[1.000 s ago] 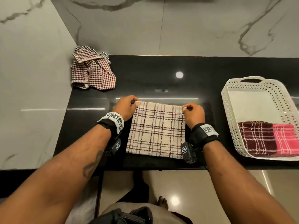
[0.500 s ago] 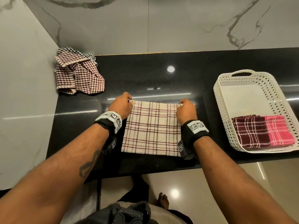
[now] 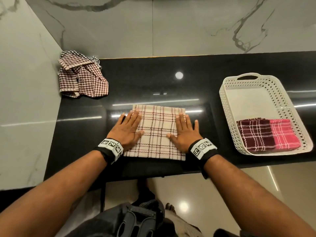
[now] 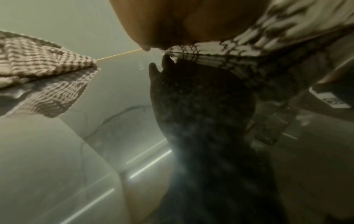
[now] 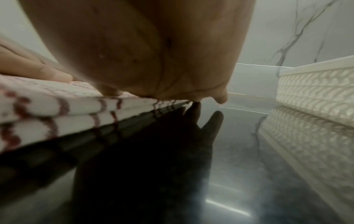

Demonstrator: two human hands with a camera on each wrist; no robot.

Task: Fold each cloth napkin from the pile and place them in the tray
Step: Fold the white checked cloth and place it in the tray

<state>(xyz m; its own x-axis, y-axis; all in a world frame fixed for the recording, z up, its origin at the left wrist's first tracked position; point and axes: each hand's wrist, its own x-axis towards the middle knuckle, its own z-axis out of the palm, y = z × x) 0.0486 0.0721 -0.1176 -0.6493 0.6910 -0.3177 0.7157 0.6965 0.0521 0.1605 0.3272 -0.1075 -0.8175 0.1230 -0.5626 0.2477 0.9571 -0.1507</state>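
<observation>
A cream napkin with dark red plaid lines [image 3: 158, 132] lies folded flat on the black counter [image 3: 153, 82] near its front edge. My left hand [image 3: 127, 129] presses flat on its left side with straight fingers. My right hand [image 3: 185, 130] lies flat on its right side, fingers spread. The right wrist view shows the napkin [image 5: 57, 106] as two stacked layers under my palm. A pile of checked napkins [image 3: 82, 79] sits at the back left corner. The white perforated tray [image 3: 227, 106] stands at the right and holds a folded maroon napkin [image 3: 254, 135] and a folded pink napkin [image 3: 283, 134].
Marble walls close off the counter's back and left sides. The tray's far half shows its bare white floor [image 3: 251, 103]. Below the counter's front edge I see my lap and the shiny floor [image 3: 196, 194].
Both hands have let go of the napkin's far corners and now lie flat on its left and right sides. The napkin lies flat on the counter.
</observation>
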